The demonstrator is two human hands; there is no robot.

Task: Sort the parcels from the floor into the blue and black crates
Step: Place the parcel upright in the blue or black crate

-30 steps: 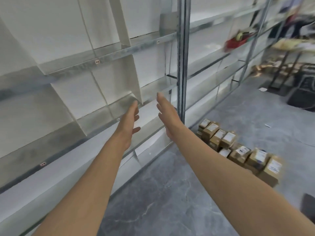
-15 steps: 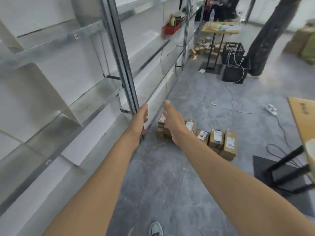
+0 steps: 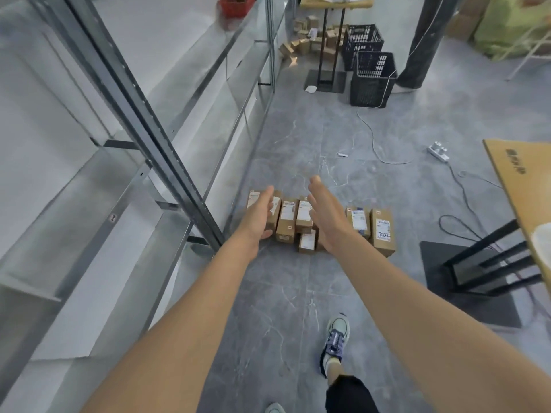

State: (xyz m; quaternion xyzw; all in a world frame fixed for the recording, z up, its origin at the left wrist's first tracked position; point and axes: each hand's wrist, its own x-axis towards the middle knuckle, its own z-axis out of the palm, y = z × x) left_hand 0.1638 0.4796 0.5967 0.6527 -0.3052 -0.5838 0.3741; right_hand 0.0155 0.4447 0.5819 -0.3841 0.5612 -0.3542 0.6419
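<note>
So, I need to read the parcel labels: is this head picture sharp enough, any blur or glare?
Head view: parcels fairly sharp, no glare, soft even light; handwriting on the rightmost parcel shows, fine print too small; left hand and right hand cover some labels; wide-angle stretch at the edges.

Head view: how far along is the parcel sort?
Nothing visibly sorted: the labelled brown cardboard parcels lie in a row on the grey floor. In hand: nothing; left hand and right hand reach open toward them. Left: every parcel, to the two dark slatted plastic crates far ahead.
</note>
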